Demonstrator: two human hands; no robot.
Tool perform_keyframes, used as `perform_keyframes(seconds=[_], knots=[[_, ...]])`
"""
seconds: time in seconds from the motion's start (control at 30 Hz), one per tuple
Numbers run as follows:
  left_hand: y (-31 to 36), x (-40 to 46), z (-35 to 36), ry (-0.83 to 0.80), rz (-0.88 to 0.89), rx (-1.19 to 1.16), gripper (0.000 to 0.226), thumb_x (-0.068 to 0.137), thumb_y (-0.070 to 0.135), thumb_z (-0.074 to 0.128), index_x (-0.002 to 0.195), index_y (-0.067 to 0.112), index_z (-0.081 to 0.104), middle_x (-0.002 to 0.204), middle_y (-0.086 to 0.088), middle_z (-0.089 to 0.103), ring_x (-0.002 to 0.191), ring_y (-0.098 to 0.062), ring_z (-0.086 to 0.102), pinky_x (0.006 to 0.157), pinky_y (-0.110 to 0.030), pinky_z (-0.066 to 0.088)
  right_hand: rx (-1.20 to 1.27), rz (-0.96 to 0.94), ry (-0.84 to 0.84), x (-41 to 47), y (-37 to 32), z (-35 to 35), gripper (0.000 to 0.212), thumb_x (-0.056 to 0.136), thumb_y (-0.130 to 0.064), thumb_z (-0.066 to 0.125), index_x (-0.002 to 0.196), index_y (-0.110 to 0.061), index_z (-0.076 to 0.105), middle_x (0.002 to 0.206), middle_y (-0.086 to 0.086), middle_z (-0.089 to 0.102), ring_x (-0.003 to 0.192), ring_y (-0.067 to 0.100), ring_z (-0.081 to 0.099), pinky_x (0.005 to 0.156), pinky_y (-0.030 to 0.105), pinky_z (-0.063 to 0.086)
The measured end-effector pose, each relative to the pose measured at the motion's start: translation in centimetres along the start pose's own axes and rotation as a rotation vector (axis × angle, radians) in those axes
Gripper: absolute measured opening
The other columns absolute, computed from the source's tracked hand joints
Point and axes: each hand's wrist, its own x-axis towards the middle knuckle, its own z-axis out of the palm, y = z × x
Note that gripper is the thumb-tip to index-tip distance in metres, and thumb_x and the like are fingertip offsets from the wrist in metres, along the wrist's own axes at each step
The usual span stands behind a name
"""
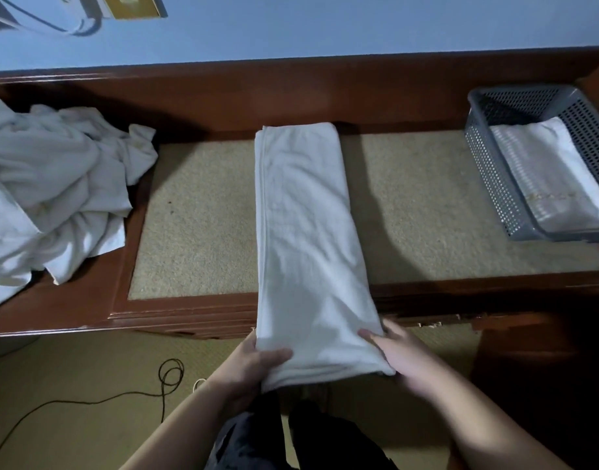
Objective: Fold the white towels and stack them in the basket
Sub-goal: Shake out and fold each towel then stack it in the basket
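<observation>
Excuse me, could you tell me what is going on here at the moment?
A person is folding a white towel lying lengthwise across the desk. The left hand and right hand grip its near end. One folded towel already lies in the grey basket; a pile of unfolded towels waits on the left.

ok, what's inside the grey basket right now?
The grey basket holds a folded white towel with a faint gold band near its front end. Whether more towels lie beneath it cannot be seen; the top one covers the bottom.
</observation>
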Motion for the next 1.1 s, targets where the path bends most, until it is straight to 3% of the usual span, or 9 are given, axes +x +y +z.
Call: perform_keyframes(seconds=[0.1,0.17,0.27,0.33,0.4,0.6,0.73,0.93,1.1], knots=[[2.1,-1.7,0.3,0.083,0.048,0.097,0.063,0.087,0.011,0.082,0.141,0.003,0.051,0.125,-0.021,0.072,0.113,-0.041,0.071,0.104,-0.059,0.054,0.094,-0.068,-0.055,-1.6,-1.6,-0.6,0.067,0.09,-0.011,0.079,0.136,-0.053,0.053,0.111,0.007,0.078,0.074,0.023,0.072,0.052,0.033,0.047],[3.7,-3.1,0.2,0.195,0.126,0.177,0.093,0.077,0.026,0.092,0.153,0.028,0.038,0.128,-0.009,0.071,0.111,-0.031,0.074,0.1,-0.055,0.057,0.119,-0.138,-0.119,-2.8,-3.0,-0.8,0.048,0.093,-0.003,0.071,0.123,-0.04,0.068,0.108,0.01,0.075,0.069,0.018,0.066,0.049,0.031,0.044],[6.3,-4.9,0.8,0.217,0.303,0.349,0.061,0.089,0.023,0.084,0.139,0.042,0.056,0.12,0.0,0.073,0.1,-0.015,0.074,0.089,-0.039,0.06,0.158,-0.168,-0.216,-4.2,-5.1,-0.7,0.022,0.096,-0.002,0.061,0.102,-0.014,0.078,0.105,0.011,0.075,0.077,0.017,0.07,0.053,0.027,0.051],[8.0,-5.7,1.3,0.227,0.364,0.416,0.024,0.093,0.022,0.077,0.116,0.031,0.074,0.104,-0.004,0.074,0.08,-0.012,0.069,0.072,-0.033,0.059,0.223,-0.172,-0.233,-4.3,-6.3,-0.9,0.033,0.095,-0.001,0.051,0.11,-0.011,0.078,0.116,0.015,0.075,0.093,0.026,0.072,0.063,0.031,0.057],[9.6,-6.0,1.1,0.192,0.379,0.438,0.016,0.093,0.021,0.077,0.108,0.028,0.077,0.089,-0.003,0.073,0.073,-0.014,0.067,0.07,-0.033,0.057,0.305,-0.156,-0.241,-4.2,-7.3,-1.3,0.05,0.086,0.0,0.039,0.12,-0.008,0.076,0.126,0.019,0.072,0.106,0.038,0.068,0.075,0.038,0.059],[13.3,-5.5,-1.6,-0.053,0.375,0.588,0.067,0.073,-0.007,0.07,0.13,0.028,0.067,0.116,-0.011,0.072,0.106,-0.025,0.071,0.087,-0.033,0.057,-0.008,-0.276,-0.247,-3.4,-11.1,-2.2,0.075,0.074,0.023,0.049,0.128,-0.023,0.073,0.125,0.015,0.073,0.119,0.033,0.069,0.093,0.043,0.056],[15.0,-3.5,-2.2,0.123,0.519,0.839,0.046,0.086,0.01,0.078,0.122,0.036,0.066,0.107,0.006,0.075,0.097,-0.012,0.073,0.084,-0.031,0.059,-0.201,-0.428,-0.113,-2.2,-13.4,-1.4,0.049,0.087,0.005,0.077,0.123,-0.028,0.072,0.112,0.0,0.079,0.11,0.022,0.073,0.089,0.029,0.057],[17.8,-0.5,-1.8,0.314,0.558,0.935,0.012,0.095,0.033,0.069,0.104,0.04,0.067,0.081,0.013,0.074,0.076,-0.006,0.07,0.063,-0.028,0.053,-0.303,-0.495,-0.013,0.2,-17.0,0.2,0.025,0.097,-0.015,0.072,0.119,-0.028,0.071,0.087,0.006,0.079,0.08,0.024,0.076,0.074,0.04,0.058],[20.5,3.7,-2.8,0.385,0.524,0.899,0.009,0.095,0.049,0.067,0.096,0.04,0.068,0.085,0.008,0.065,0.077,-0.003,0.058,0.063,-0.021,0.043,-0.394,-0.505,0.122,4.4,-19.6,0.7,0.01,0.092,-0.03,0.079,0.101,-0.032,0.077,0.08,-0.006,0.075,0.071,0.001,0.065,0.065,0.019,0.048]])
